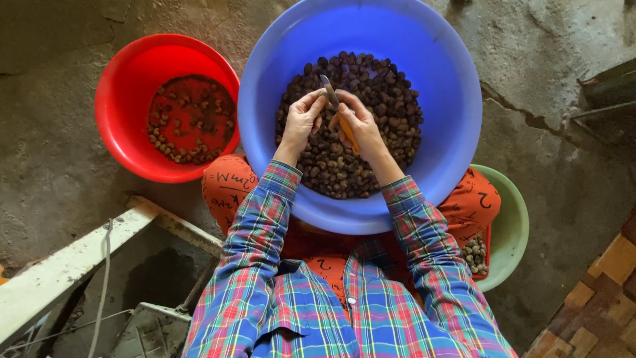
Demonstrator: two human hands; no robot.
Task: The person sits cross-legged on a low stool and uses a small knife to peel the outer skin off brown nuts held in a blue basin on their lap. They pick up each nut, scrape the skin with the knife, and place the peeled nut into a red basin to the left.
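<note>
A big blue basin point(450, 99) rests on my lap, holding a heap of dark brown nuts point(384, 99). Both hands meet above the heap. My right hand point(361, 126) grips a small knife point(329, 89) with an orange handle and a grey blade that points up and away. My left hand point(301, 119) pinches a small nut against the blade with its fingertips; the nut itself is mostly hidden by the fingers.
A red basin point(119, 86) with a thin layer of nuts sits on the concrete floor at the left. A pale green bowl point(513, 225) with some nuts lies by my right knee. A white metal frame point(66, 265) and a cable stand at lower left.
</note>
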